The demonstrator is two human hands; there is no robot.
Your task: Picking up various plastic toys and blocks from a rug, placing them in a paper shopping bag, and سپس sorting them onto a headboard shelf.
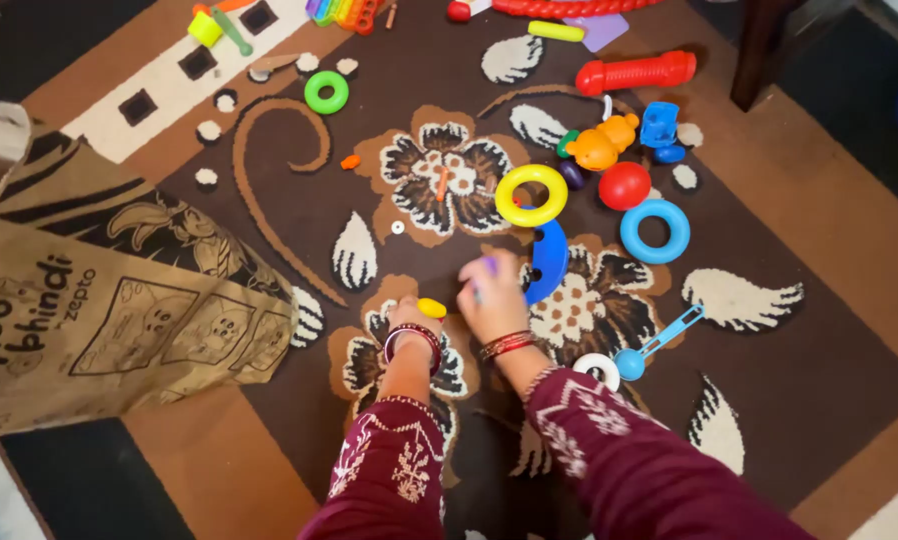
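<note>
Floral rug (769,330); brown paper bag (99,300) left; left hand (409,318) grasps yellow piece (432,308); right hand (493,295) purple one (489,265)

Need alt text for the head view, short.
Two hands low on a brown floral rug: left hand holds a small yellow piece, right hand a purple one. Plastic toys and rings lie scattered beyond; a paper bag lies left.

Paper bag (99,310) left; green ring (326,92); red ball (624,185)
</note>
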